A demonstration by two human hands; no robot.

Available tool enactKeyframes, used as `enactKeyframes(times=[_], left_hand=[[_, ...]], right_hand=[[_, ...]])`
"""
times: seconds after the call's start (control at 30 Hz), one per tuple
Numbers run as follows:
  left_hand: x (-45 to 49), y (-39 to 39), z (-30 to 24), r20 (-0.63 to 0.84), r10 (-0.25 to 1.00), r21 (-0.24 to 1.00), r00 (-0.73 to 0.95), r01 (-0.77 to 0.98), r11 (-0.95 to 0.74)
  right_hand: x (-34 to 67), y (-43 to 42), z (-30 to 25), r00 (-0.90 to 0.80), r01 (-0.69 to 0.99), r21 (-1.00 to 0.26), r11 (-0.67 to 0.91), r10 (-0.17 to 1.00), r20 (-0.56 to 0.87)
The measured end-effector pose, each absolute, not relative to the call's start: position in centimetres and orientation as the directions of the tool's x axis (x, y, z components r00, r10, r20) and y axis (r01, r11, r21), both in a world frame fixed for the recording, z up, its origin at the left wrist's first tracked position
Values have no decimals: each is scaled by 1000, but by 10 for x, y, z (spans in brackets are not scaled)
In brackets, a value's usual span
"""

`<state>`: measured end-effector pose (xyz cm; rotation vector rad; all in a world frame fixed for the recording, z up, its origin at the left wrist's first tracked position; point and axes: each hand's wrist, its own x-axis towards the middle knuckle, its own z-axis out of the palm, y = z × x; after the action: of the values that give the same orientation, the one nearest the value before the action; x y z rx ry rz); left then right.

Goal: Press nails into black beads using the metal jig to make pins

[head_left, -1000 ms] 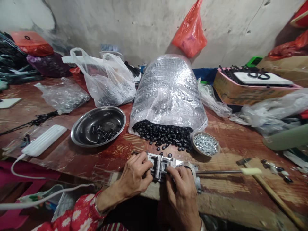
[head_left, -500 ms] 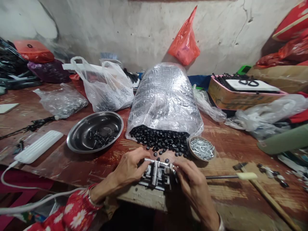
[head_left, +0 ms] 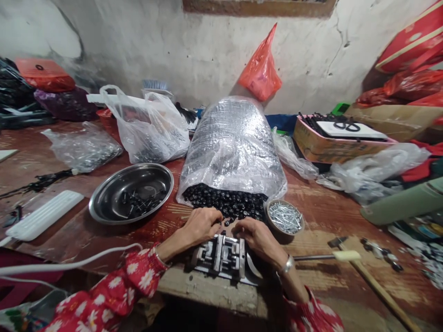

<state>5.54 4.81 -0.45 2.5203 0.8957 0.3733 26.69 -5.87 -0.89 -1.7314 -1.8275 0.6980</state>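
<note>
My left hand (head_left: 202,227) and my right hand (head_left: 258,237) lie close together, their fingertips meeting just beyond a metal jig (head_left: 221,257) at the bench edge. Neither hand shows anything held, though the fingertips are partly hidden. Loose round black beads (head_left: 226,222) are scattered right by the fingers. They spill from the mouth of a large clear plastic sack (head_left: 231,147) full of the same beads. Beyond my right hand sits a small round dish of silver nails (head_left: 285,218). A metal rod with a cream handle (head_left: 332,256) runs right from beneath that hand.
A steel bowl (head_left: 100,207) holding black-headed pins stands left of the sack. A white plastic bar (head_left: 44,215) and a white cable (head_left: 69,260) lie further left. A wooden-handled hammer (head_left: 374,279) lies at right, behind a cardboard box (head_left: 332,147) holding scissors.
Both hands have moved off the jig's sides to its far edge, closer together and nearer the beads. The jig now shows uncovered. The whole view has shifted slightly as my head moved.
</note>
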Motion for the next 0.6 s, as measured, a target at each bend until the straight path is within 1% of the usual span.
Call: enactKeyframes(times=[0.07,0.13,0.2,0.27,0.33,0.4,0.47,0.53,0.6], left_hand=[[50,46,-2,133,661,509,738,522,-685],[43,43,1,175,670,560,722,487,-670],[33,37,4,230,665,613,711,425,-666],[22,29,6,294,639,633,710,356,-687],[12,21,7,331,597,624,731,304,-719],[4,14,6,334,561,604,757,285,-744],[0,8,4,318,548,560,774,314,-767],[-1,4,2,303,559,506,771,367,-780],[0,3,0,292,573,472,766,406,-783]], right_hand=[[268,-65,-7,-8,717,-696,34,999,40],[268,-74,-4,49,685,-729,4,997,52],[266,-85,-1,104,643,-766,-13,992,71],[262,-95,0,124,626,-779,16,985,120],[254,-103,1,98,659,-748,84,976,196],[243,-108,0,54,713,-685,151,962,269],[233,-111,0,20,773,-607,185,949,315],[225,-112,-1,13,821,-540,186,939,345],[220,-112,-1,21,847,-502,172,935,355]])
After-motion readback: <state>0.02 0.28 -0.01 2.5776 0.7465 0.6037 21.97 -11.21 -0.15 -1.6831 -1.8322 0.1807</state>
